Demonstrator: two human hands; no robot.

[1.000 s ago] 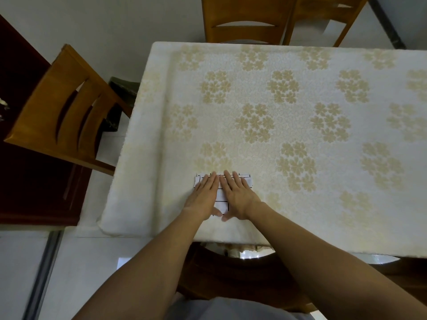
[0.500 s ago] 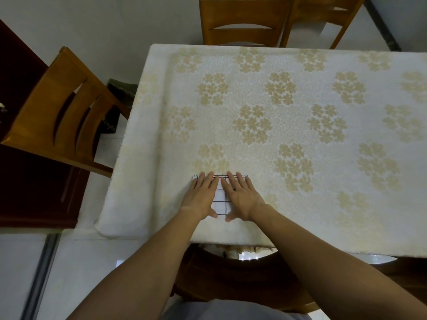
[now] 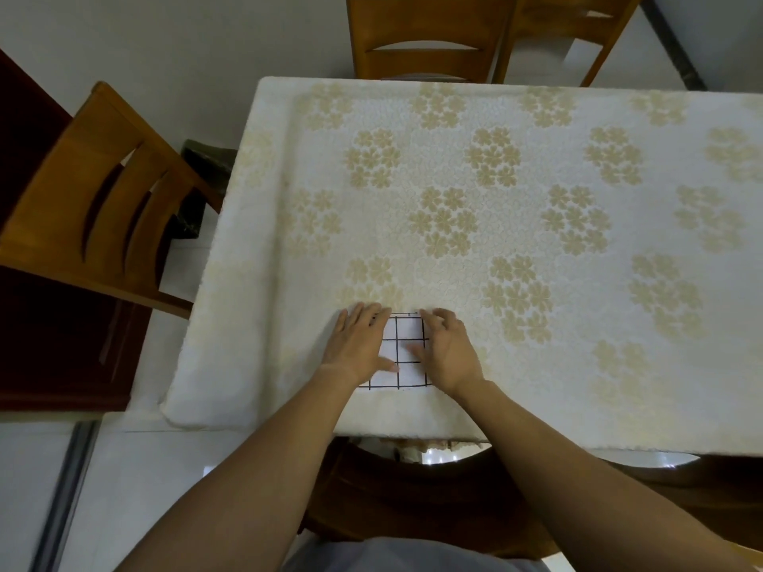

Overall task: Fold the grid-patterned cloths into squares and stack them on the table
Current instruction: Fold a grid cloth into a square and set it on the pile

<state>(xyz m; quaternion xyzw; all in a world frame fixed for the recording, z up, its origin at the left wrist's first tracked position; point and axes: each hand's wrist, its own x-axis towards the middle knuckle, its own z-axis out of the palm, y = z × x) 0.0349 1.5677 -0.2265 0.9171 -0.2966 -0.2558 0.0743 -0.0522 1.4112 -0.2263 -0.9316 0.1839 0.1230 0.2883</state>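
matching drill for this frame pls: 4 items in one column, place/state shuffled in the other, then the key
Items
1. left hand
2. right hand
3. grid-patterned cloth
4. wooden chair with curved slats

Places/states
A. folded small, lying flat near the table's near edge
B. beside the table's left end, on the floor
C. flat on the cloth's left part, fingers spread
D. on the cloth's right part, fingers slightly curled

Pairs: 1-C, 2-D, 3-A, 4-B
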